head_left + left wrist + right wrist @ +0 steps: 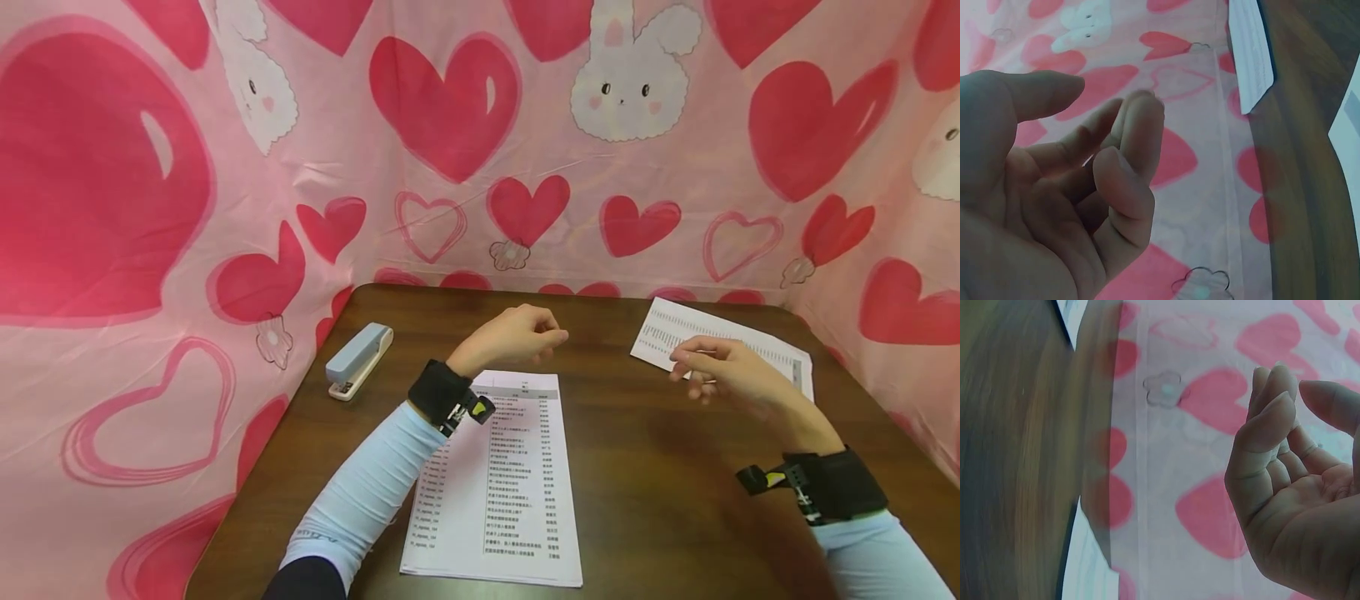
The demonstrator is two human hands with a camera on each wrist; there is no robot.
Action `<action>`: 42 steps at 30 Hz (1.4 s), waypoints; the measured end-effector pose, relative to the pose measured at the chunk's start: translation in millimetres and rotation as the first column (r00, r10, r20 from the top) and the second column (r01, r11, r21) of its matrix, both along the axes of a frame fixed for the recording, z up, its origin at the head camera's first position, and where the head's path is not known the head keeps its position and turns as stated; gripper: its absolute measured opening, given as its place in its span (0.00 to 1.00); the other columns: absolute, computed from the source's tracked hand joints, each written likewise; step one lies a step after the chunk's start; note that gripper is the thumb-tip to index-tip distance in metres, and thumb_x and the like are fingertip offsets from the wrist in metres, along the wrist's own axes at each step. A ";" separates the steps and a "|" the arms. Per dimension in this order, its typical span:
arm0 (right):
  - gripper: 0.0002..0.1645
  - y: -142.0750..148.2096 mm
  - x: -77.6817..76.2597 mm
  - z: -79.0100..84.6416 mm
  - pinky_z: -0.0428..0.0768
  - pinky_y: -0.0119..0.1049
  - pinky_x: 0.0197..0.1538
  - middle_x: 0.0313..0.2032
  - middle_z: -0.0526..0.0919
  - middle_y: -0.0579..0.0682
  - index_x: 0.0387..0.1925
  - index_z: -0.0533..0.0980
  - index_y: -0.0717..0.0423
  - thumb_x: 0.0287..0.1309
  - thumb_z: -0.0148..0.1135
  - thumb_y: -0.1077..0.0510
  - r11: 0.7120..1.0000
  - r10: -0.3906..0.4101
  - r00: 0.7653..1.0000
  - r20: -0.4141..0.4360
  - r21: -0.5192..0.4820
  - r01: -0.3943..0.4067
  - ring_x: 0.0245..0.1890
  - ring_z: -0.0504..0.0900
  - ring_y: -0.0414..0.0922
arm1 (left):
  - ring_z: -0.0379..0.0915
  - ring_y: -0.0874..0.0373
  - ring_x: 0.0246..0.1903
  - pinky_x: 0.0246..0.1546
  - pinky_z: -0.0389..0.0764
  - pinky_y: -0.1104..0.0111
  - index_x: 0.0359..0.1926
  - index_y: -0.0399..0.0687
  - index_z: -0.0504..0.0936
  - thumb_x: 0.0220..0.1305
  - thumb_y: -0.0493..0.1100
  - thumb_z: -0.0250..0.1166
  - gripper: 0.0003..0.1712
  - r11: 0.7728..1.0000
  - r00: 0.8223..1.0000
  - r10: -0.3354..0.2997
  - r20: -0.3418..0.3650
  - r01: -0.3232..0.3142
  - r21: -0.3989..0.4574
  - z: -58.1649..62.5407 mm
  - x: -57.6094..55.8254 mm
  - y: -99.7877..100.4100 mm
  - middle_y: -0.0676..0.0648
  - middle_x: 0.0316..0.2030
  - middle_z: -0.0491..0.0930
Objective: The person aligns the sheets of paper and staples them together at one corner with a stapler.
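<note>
My left hand (551,340) hovers over the top edge of a printed sheet stack (491,492) that lies in front of me on the brown table (637,467). Its fingers are loosely curled and hold nothing, as the left wrist view confirms for the left hand (1104,119). My right hand (686,367) hangs just above the near edge of a second printed sheet (675,329) at the far right. It too is relaxed and empty, and the right wrist view shows the right hand (1300,406) with bare curled fingers.
A pale blue stapler (358,360) lies near the table's left edge, left of my left hand. Pink cloth with hearts and rabbits (450,167) walls in the table on three sides. Both forearms wear pale sleeves and black wrist straps.
</note>
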State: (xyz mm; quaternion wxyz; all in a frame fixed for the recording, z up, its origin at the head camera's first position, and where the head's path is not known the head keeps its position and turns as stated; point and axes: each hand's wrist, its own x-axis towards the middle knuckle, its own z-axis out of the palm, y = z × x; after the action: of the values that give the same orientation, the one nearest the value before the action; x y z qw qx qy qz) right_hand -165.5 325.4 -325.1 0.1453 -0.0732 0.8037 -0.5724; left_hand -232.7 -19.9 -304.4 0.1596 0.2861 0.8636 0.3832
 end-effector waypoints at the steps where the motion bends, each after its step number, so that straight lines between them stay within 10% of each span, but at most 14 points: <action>1: 0.07 3.5 -1.5 -1.6 0.80 0.35 0.28 0.34 0.86 0.47 0.44 0.77 0.48 0.71 0.53 0.54 1.000 -0.007 1.000 -0.002 -0.002 0.007 0.23 0.80 0.42 | 0.84 0.57 0.33 0.38 0.84 0.65 0.45 0.48 0.80 0.70 0.54 0.59 0.15 1.000 1.000 0.002 -0.010 -0.002 -0.002 -1.6 -0.9 3.9 0.45 0.36 0.85; 20: 0.16 69.8 -19.6 -24.2 0.78 0.32 0.29 0.33 0.87 0.46 0.44 0.81 0.47 0.74 0.46 0.61 0.972 -0.061 0.994 0.094 -0.220 0.081 0.25 0.82 0.40 | 0.79 0.64 0.31 0.38 0.77 0.68 0.50 0.50 0.79 0.70 0.55 0.57 0.17 0.995 0.992 0.057 -0.111 -0.065 -0.072 -23.0 -13.1 67.3 0.55 0.33 0.81; 42: 0.16 104.1 -23.7 -29.1 0.81 0.32 0.30 0.33 0.87 0.45 0.40 0.82 0.41 0.74 0.47 0.58 0.972 -0.153 0.980 0.128 -0.162 0.173 0.25 0.83 0.41 | 0.75 0.61 0.35 0.35 0.76 0.69 0.48 0.51 0.81 0.69 0.55 0.57 0.17 0.977 0.979 0.135 -0.153 -0.157 -0.145 -56.1 -30.7 109.4 0.54 0.40 0.82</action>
State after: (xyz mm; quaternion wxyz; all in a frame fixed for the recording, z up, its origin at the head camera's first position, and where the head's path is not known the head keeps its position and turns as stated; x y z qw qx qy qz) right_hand -189.2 429.4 -354.2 0.1370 0.0139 0.7448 -0.6530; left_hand -263.4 89.5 -360.6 0.0909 0.2350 0.9189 0.3035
